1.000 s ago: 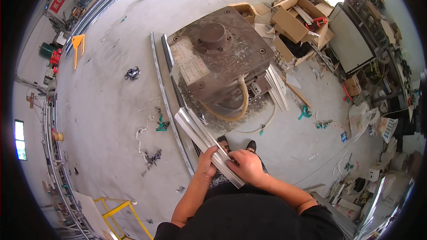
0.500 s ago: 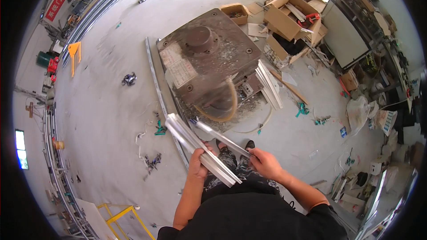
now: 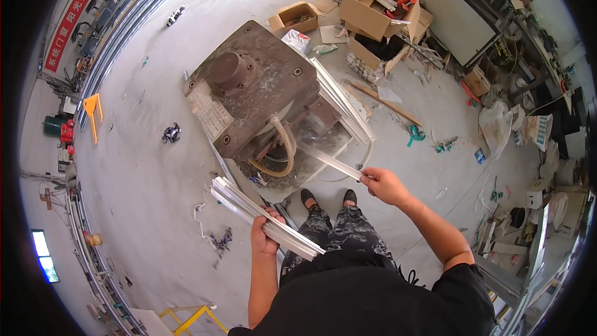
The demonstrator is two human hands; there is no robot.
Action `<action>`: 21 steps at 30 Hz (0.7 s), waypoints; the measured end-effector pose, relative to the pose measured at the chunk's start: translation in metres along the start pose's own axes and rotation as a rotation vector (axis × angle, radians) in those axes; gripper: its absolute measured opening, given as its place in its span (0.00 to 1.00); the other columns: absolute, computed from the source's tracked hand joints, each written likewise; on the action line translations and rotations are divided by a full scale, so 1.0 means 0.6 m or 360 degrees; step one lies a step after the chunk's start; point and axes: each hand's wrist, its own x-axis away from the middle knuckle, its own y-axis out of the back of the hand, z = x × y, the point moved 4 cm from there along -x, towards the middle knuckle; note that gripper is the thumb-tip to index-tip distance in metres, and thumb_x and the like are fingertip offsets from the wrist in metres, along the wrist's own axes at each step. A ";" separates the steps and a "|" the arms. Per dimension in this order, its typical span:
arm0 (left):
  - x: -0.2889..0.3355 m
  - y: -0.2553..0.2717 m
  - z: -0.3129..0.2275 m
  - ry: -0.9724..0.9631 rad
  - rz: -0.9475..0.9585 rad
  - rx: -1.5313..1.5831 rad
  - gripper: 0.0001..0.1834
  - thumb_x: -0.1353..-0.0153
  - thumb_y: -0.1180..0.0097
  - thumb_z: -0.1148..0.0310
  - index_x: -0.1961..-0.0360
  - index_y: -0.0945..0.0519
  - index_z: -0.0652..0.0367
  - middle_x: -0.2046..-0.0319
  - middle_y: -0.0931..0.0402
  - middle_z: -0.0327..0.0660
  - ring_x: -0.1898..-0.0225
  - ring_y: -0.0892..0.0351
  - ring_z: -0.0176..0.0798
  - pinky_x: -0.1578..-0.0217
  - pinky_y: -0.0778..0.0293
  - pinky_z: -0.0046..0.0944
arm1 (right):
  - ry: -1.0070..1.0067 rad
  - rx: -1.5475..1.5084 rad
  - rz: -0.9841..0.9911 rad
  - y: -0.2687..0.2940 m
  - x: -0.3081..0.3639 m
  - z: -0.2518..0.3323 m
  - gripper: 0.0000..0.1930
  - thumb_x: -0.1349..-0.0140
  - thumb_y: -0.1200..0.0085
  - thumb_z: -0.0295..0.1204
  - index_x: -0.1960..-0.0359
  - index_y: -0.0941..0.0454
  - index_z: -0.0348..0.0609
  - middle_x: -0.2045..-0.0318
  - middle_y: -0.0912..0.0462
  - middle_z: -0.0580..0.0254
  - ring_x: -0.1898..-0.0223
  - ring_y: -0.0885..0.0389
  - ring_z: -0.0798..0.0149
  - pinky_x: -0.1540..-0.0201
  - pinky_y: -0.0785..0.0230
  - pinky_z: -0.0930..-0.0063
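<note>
My left hand (image 3: 264, 236) grips a bundle of several long silver metal strips (image 3: 249, 206) that slants from upper left to lower right in front of my body. My right hand (image 3: 384, 185) holds one single silver strip (image 3: 329, 160) by its end, and the strip points up and left toward the large brown rusty machine block (image 3: 255, 90). A tan hose (image 3: 287, 149) loops out of the front of that block. More silver strips (image 3: 345, 102) lie along the block's right edge. My shoes (image 3: 328, 196) stand just below the block.
Open cardboard boxes (image 3: 373, 9) with tools sit behind the block, a large grey panel (image 3: 457, 18) leans at the upper right, and cluttered shelves and bags (image 3: 510, 124) fill the right side. A yellow stand (image 3: 92, 109) and rails (image 3: 81, 211) run along the left. Scraps lie on the concrete floor (image 3: 149, 174).
My right hand has pulled one strip out of the bundle and moved right, away from my left hand. The view has shifted, so the block now sits closer.
</note>
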 end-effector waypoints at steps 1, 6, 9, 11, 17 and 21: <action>0.000 0.000 0.002 0.0019 0.0012 0.0017 0.15 0.50 0.49 0.78 0.59 0.30 0.58 0.65 0.30 0.38 0.64 0.29 0.36 0.59 0.29 0.39 | 0.0001 -0.0005 -0.0001 0.005 -0.003 0.001 0.13 0.39 0.52 0.34 0.60 0.23 0.39 0.81 0.25 0.60 0.79 0.26 0.68 0.73 0.34 0.72; 0.011 -0.021 0.002 0.0022 0.0016 0.0047 0.15 0.49 0.49 0.78 0.58 0.30 0.59 0.65 0.30 0.38 0.64 0.29 0.36 0.60 0.29 0.39 | -0.0082 0.0031 0.0115 0.024 -0.017 -0.001 0.12 0.39 0.51 0.35 0.61 0.23 0.39 0.83 0.25 0.63 0.80 0.27 0.69 0.74 0.34 0.72; 0.043 -0.067 -0.021 -0.0197 0.0034 -0.0073 0.19 0.45 0.45 0.72 0.52 0.33 0.57 0.64 0.31 0.38 0.64 0.31 0.34 0.58 0.30 0.39 | -0.0023 0.0112 0.0042 0.031 -0.018 0.007 0.12 0.39 0.50 0.35 0.63 0.22 0.40 0.84 0.26 0.63 0.81 0.27 0.68 0.75 0.35 0.72; 0.056 -0.079 -0.041 -0.0310 0.0202 0.0022 0.21 0.43 0.44 0.70 0.50 0.34 0.55 0.65 0.33 0.37 0.66 0.33 0.33 0.59 0.31 0.38 | -0.0015 0.0095 0.0033 0.030 -0.017 0.001 0.12 0.39 0.50 0.35 0.64 0.22 0.40 0.84 0.26 0.63 0.81 0.27 0.68 0.75 0.35 0.72; 0.140 -0.230 -0.089 -0.0491 0.0966 -0.0071 0.15 0.40 0.50 0.73 0.54 0.37 0.55 0.76 0.42 0.33 0.76 0.40 0.27 0.71 0.39 0.29 | -0.0047 0.0009 -0.0116 -0.023 -0.004 -0.018 0.10 0.40 0.50 0.35 0.67 0.23 0.41 0.85 0.25 0.61 0.82 0.26 0.67 0.75 0.34 0.70; 0.186 -0.377 -0.071 -0.0496 0.1950 -0.0487 0.14 0.41 0.50 0.74 0.55 0.38 0.57 0.80 0.36 0.36 0.83 0.38 0.32 0.82 0.40 0.35 | -0.0029 -0.0142 -0.0285 -0.066 0.017 -0.021 0.10 0.38 0.51 0.32 0.67 0.24 0.37 0.87 0.29 0.66 0.84 0.32 0.74 0.79 0.39 0.76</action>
